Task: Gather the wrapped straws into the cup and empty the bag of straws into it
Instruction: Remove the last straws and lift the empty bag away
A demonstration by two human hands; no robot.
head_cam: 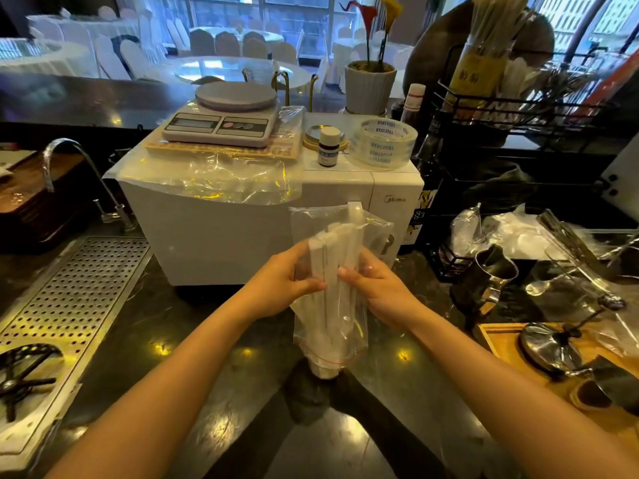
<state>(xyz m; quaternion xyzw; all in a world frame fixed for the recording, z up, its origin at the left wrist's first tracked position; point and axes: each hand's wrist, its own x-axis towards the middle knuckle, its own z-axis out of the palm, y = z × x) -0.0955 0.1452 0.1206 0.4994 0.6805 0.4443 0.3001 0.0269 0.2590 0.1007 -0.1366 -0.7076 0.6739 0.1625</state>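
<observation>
Legible markings: two items
"Midea" brand is printed on the front of the white appliance (395, 199); "TOGETHER" repeats around the clear tape roll (383, 141); yellow packet characters in the rack are unreadable

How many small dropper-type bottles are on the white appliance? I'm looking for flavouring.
1. A small bottle with a white cap stands on the appliance's top, between the kitchen scale and the rolls of clear tape. Others could be hidden behind these.

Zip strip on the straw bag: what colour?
Red, along the bag's lower mouth edge; head view.
</observation>
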